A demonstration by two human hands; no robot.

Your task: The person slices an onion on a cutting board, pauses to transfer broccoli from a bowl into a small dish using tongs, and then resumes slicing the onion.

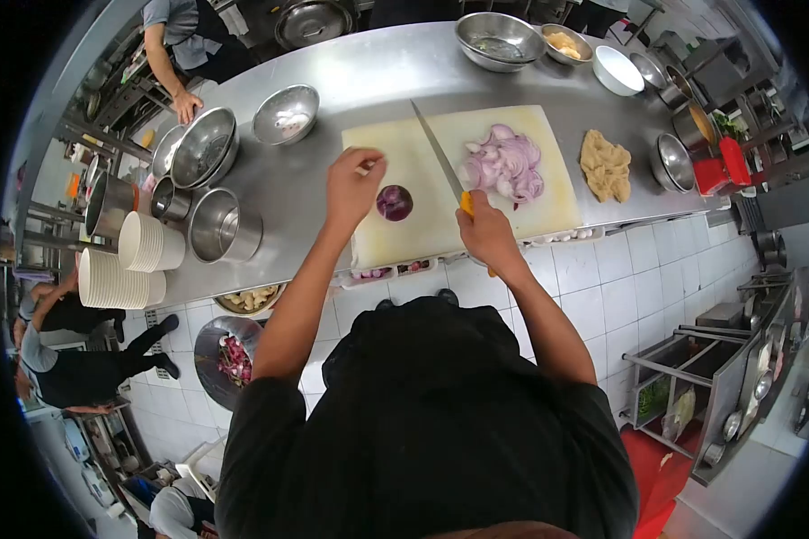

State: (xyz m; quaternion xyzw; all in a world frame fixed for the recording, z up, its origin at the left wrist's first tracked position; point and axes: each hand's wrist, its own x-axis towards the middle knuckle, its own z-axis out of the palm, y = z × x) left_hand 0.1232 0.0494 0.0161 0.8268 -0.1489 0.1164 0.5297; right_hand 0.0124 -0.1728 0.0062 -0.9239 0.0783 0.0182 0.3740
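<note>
My right hand [490, 232] is closed around the yellow handle of a long kitchen knife [439, 154]. Its blade points away from me, low over the cutting board [413, 238]. Left of the blade lies a dark purple onion [394, 203]. My left hand [354, 184] hovers at the board's left edge, just beyond the onion and apart from it. Its fingers are loosely curled with a gap to the thumb, and nothing shows between them. A pile of sliced red onion [505, 164] covers the board right of the knife.
A crumpled tan cloth [606, 166] lies right of the board. Steel bowls [286, 115], a deep pot [225, 226] and stacked white tubs [153, 242] stand to the left. A bin with onion scraps [234, 361] is on the floor. A co-worker's hand [186, 106] rests across the counter.
</note>
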